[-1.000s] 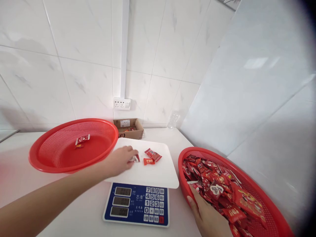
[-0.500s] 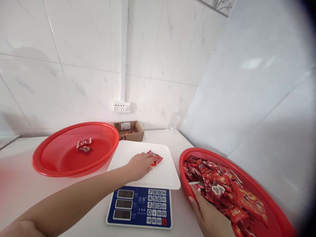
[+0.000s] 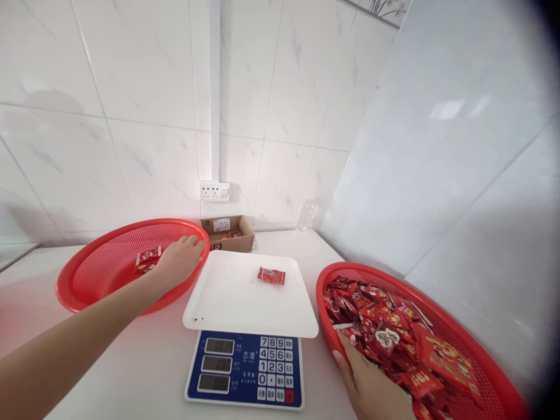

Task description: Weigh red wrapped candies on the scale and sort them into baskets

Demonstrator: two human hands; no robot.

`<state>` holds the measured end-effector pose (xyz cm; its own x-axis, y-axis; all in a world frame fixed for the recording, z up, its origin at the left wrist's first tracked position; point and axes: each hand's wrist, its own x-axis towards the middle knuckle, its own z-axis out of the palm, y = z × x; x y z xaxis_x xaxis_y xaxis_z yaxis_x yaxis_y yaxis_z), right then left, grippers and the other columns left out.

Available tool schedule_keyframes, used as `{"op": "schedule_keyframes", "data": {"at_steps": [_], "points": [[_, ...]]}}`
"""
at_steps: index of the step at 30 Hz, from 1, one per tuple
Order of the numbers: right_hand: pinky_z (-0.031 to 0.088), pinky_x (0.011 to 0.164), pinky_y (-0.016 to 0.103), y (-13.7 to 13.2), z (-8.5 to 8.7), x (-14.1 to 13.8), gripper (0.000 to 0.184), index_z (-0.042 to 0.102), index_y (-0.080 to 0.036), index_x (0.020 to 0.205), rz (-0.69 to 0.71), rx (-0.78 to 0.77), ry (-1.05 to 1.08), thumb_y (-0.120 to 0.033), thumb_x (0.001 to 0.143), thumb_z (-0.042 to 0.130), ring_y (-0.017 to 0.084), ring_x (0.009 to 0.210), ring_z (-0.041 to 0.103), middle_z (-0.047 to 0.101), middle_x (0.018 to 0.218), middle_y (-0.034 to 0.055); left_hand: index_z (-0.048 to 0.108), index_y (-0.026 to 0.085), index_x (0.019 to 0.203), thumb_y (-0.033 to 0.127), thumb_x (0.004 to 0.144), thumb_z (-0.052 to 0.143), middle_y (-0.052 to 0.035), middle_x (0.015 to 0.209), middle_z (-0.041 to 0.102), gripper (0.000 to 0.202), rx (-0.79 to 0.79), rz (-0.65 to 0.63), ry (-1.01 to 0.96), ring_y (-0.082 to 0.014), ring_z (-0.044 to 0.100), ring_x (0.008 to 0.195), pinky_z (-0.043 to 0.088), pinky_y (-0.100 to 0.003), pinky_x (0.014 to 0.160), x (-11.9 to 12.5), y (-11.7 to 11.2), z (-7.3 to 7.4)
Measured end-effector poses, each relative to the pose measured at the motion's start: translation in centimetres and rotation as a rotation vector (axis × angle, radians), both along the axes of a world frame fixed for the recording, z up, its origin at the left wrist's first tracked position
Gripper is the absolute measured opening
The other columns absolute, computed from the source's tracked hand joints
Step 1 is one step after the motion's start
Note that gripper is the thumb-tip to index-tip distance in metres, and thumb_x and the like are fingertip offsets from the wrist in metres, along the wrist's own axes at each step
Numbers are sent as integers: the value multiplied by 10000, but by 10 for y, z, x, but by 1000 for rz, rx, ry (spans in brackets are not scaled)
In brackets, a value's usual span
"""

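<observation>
My left hand [image 3: 181,261] is above the right rim of the left red mesh basket [image 3: 70,280], with its fingers loosely bent and nothing visible in them. Small red snack packets [image 3: 149,255] lie in that basket, partly behind the hand. A single red snack packet [image 3: 271,276] rests on the white pan of the digital scale [image 3: 245,367]. On the right, a second red basket [image 3: 326,291] is heaped with red snack packets [image 3: 389,338]. My right hand [image 3: 371,379] grips its near left rim, thumb outside and fingers on the inner side.
Behind the scale stands an open cardboard box [image 3: 240,233] with a few packets inside. A clear plastic bottle [image 3: 306,217] is in the back corner, by the tiled wall. A wall socket [image 3: 214,191] sits above the box. The white table [image 3: 144,373] carries everything.
My left hand has let go of the packet on the scale pan and moved left to the left basket. The packet stays on the pan, turned a little. My right hand keeps its place.
</observation>
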<state>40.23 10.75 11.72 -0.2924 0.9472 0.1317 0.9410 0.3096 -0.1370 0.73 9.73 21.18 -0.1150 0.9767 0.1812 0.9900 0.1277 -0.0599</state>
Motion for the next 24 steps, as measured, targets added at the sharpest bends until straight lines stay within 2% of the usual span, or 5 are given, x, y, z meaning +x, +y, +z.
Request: {"op": "schedule_keyframes", "data": {"at_steps": [3,6,14,19,24], "points": [[559,742,340,2,-3,1,564,477,-178,1361,4,-25,8,-414,937,189,247,1040,646,602,1263,97,573,109,1123,230,908,415,-188,1164,588,293,-12,-66,-1,-332,528,1129,437,-479,908,3,2,-6],[559,741,347,4,-4,1,567,477,-192,1362,-16,-53,29,-430,930,199,252,1055,638,604,1261,89,493,163,1257,305,930,424,-125,1321,527,363,-57,-245,-54,-250,467,1233,397,-407,1011,40,18,-20],[550,741,307,1,1,-1,519,495,-228,1345,-51,-63,28,-398,920,250,228,1038,648,633,1228,71,507,183,1233,316,890,544,-90,1200,578,370,-142,-498,-113,-228,588,1042,508,-450,861,118,71,-47],[551,757,304,5,-7,4,497,509,-214,1334,-6,-13,28,-374,918,290,229,1033,650,640,1214,72,475,185,1266,295,888,550,-90,1193,577,401,-101,-377,-124,-227,597,1023,527,-436,828,95,64,-41],[550,820,357,11,-10,9,478,544,-192,1307,70,48,0,-340,915,314,254,1063,633,649,1195,71,323,175,1388,97,916,357,-125,1231,578,480,2,-133,-150,-233,580,1095,504,-384,853,26,22,-21]]}}
